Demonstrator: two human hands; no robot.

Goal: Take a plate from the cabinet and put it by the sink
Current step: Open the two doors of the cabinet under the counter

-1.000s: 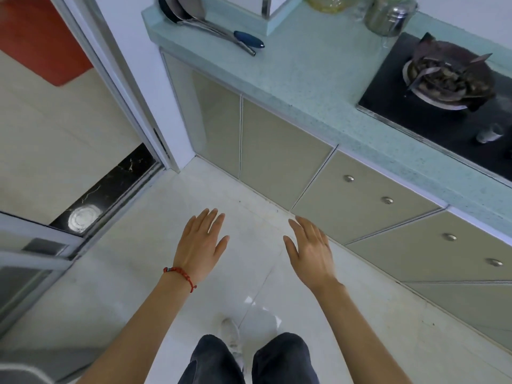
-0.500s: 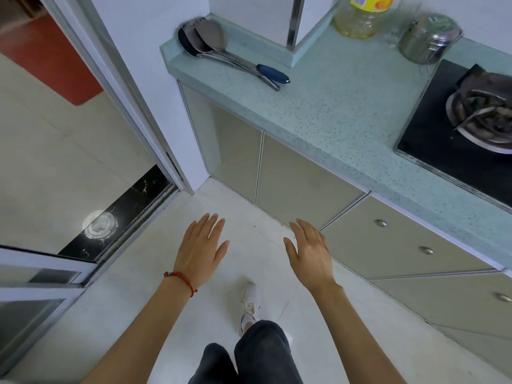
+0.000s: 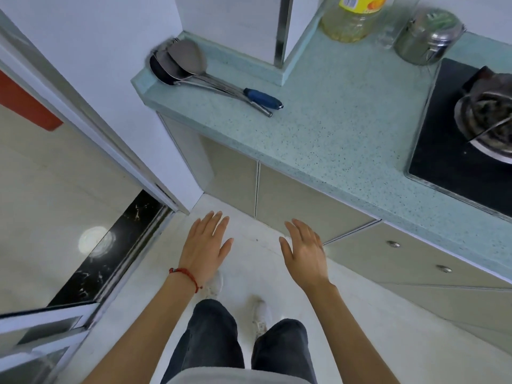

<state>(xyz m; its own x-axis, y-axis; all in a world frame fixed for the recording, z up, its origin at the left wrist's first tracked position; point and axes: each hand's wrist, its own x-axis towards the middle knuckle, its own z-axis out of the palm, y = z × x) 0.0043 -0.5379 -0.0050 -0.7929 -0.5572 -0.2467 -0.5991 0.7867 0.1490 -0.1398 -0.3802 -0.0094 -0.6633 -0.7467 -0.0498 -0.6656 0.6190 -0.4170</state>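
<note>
My hands, left (image 3: 205,246) and right (image 3: 304,252), hung open and empty at lower centre. No plate showed, presumably behind the cabinet (image 3: 302,206) doors. I judged it stiff, breakable, slippery; best gripped by the rim.

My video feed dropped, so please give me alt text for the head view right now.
Both hands, left hand and right hand, hover open and empty above the floor before closed lower cabinet doors. Ladles, an oil bottle and a steel canister sit on the countertop.
</note>
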